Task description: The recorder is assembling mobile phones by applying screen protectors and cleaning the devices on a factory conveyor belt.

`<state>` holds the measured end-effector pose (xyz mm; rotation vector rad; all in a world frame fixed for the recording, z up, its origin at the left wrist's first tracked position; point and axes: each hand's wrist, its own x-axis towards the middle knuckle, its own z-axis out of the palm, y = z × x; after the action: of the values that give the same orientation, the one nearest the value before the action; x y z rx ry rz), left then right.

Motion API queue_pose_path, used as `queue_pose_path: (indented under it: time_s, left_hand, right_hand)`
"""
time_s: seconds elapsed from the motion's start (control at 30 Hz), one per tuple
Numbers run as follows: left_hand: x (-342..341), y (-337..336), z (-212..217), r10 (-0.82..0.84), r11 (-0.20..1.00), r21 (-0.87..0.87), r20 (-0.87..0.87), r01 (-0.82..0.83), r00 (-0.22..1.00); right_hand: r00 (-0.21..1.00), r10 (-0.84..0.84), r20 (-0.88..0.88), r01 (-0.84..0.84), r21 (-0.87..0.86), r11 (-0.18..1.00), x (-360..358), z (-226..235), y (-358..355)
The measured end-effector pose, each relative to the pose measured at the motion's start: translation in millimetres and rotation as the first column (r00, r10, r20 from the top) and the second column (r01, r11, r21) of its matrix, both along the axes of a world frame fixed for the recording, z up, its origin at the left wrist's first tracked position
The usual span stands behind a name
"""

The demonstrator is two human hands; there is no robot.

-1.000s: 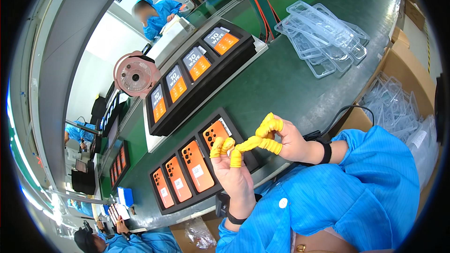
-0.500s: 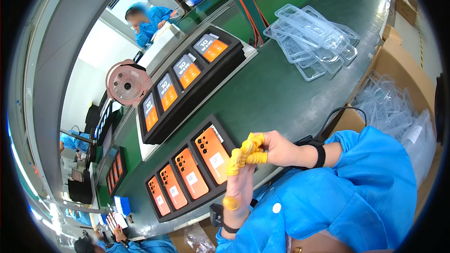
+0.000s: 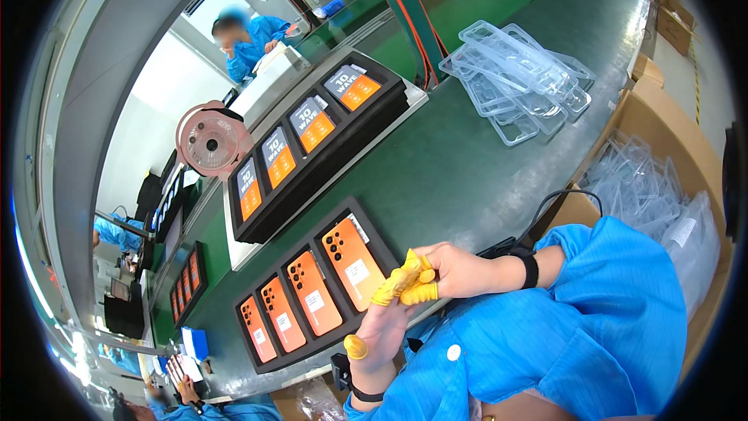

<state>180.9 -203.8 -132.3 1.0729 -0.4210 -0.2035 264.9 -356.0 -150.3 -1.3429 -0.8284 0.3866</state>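
Note:
My left hand [image 3: 382, 334] is raised at the bench edge, palm toward me, with its thumb spread away and yellow finger cots on its digits. My right hand [image 3: 460, 269] comes in from the right and closes its fingers, also in yellow cots, around the finger cots [image 3: 397, 284] on the left fingertips. Exactly which fingers overlap is hard to make out. Just left of the hands lies a black tray [image 3: 369, 228] holding several orange phones [image 3: 314, 297] with camera rings and white labels.
Beyond stands a stacked black tray [image 3: 327, 157] of grey-and-orange cards. Clear plastic shells [image 3: 526, 82] are piled at far right, above a carton [image 3: 686, 121] of plastic packaging. A pink fan [image 3: 210, 143] is at left. Co-workers in blue sit farther off, one [image 3: 253, 47] across the bench.
Both hands have shifted slightly down and left, still together. The left thumb has moved farther from its fingers. The trays show only a small shift in the picture.

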Motion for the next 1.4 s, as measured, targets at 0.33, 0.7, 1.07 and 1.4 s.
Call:
queue_pose_path:
  time_s: [0.33, 0.7, 1.07, 1.4]
  left_hand:
    - [51, -11, 10, -0.119, 0.993, -0.033, -0.316, 0.115, 0.941]
    - [209, -70, -10, 0.36, 0.677, 0.681, 0.027, -0.28, 0.933]
    - [315, -171, -54, 0.276, 0.235, 0.851, 0.405, -0.47, 0.872]
    - [248, -182, -61, 0.473, 0.524, 0.665, 0.292, -0.532, 0.831]
  right_hand:
    - [0.822, -0.092, 0.562, 0.331, -0.34, 0.88, 6, 15, -30]
    - [-0.278, -0.471, 0.837, 0.961, 0.249, -0.123, 193, 97, -287]
    - [0.463, -0.732, 0.5, 0.699, -0.714, -0.046, 277, -10, -277]
    - [0.684, -0.536, 0.494, 0.673, -0.711, 0.204, 246, -15, -247]
